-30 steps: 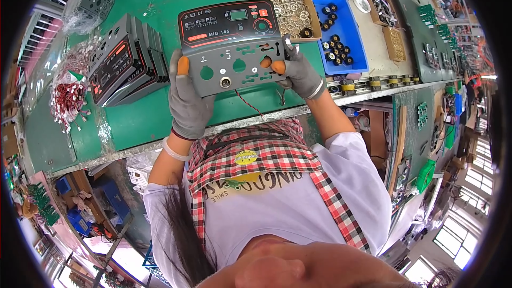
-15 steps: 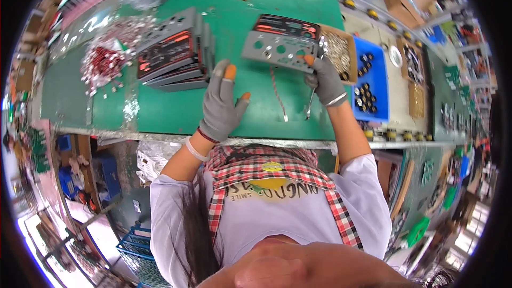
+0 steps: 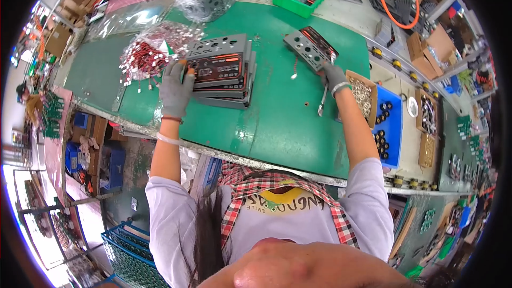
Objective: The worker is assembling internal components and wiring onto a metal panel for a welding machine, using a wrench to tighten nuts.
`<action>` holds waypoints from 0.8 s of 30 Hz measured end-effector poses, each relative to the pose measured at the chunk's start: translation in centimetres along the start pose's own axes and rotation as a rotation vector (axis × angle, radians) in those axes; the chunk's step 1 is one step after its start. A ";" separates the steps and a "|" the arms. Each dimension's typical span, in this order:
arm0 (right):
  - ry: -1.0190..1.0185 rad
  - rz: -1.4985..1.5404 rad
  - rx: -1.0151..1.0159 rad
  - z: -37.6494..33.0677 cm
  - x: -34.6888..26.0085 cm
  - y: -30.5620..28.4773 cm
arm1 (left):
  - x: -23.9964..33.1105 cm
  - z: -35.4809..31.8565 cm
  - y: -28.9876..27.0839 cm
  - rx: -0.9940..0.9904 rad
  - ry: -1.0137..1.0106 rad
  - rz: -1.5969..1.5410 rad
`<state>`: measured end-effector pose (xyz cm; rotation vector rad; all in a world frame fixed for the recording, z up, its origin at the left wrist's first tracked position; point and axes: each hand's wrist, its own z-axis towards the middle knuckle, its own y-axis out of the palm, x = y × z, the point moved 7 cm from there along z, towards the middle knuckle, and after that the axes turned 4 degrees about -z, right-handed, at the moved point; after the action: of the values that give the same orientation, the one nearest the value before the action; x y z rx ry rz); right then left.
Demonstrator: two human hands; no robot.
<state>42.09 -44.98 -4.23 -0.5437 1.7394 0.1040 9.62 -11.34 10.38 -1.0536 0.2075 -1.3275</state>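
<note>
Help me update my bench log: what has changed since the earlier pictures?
The panel moved farther back and turned, its near end still at the right hand. The left hand let go of it and went left to the stack. The stack remains beside the cables; the blue bin stayed put.

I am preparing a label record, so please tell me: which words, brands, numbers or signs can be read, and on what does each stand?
Panel at the right hand: pale and red markings, too small to read.
Stack's top panel: red and pale markings, too small to read.
White shirt: large dark lettering, upside down and partly covered; I will not copy it.
</note>
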 end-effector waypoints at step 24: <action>-0.222 -0.229 -0.145 -17.9 -2.9 4.5 | -22.1 8.3 5.5 -0.618 -0.417 0.489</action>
<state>24.50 -46.50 1.97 -0.8034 1.4514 0.1240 12.37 11.09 1.65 -1.6449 0.5432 -0.5824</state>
